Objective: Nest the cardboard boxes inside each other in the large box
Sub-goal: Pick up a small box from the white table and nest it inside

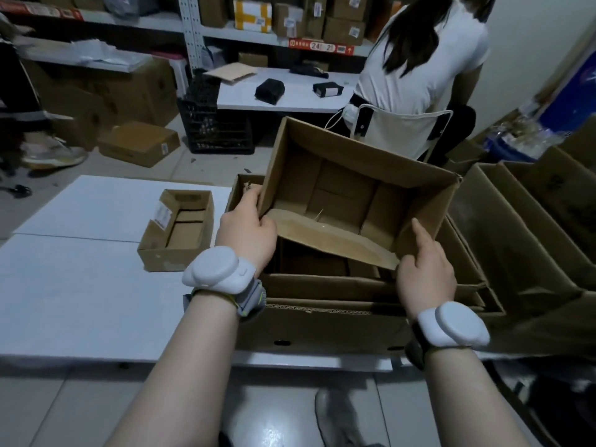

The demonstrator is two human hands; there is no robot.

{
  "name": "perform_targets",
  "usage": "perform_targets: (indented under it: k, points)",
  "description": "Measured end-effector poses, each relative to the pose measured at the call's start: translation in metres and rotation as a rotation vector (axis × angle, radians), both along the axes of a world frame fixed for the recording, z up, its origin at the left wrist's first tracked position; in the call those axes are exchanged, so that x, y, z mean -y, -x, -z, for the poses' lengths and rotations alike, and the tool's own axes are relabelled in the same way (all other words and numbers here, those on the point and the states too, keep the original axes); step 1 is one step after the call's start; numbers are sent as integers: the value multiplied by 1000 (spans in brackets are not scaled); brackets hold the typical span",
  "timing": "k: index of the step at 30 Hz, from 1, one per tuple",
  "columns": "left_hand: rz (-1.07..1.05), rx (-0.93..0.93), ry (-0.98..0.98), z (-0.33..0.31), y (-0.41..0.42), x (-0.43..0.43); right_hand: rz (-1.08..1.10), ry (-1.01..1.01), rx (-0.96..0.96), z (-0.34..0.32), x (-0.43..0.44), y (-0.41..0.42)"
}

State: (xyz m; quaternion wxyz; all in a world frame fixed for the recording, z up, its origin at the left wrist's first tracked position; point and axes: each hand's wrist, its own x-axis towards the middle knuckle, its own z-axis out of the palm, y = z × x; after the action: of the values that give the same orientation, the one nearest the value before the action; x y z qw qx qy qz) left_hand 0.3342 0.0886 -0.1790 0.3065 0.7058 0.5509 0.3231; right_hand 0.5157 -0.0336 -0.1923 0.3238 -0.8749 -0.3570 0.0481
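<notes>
Left hand (246, 233) and right hand (425, 272) hold a creased cardboard box (342, 191).

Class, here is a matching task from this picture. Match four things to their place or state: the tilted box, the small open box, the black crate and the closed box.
Things:
1. tilted box
2. small open box
3. black crate
4. closed box

Places:
a. on the floor, flaps shut
b. held by the left hand and right hand, above the large box
c. on the floor at the far table's left end
d. resting on the white table, top open

Pairs: 1-b, 2-d, 3-c, 4-a
</notes>
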Motion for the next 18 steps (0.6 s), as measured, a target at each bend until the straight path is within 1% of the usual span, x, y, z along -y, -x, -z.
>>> perform_targets:
  k: [7,10,15,18]
  points:
    - [27,-57,-39,2,-11,2,-44,86,-55,0,3,-17]
    - [44,-108,-43,4,-15,4,-42,99,-74,2,2,-26]
    - [127,-197,-2,13,-17,6,-45,185,-102,4,-1,-35]
    - [139,-257,-28,12,-17,7,-38,222,-119,5,-3,-36]
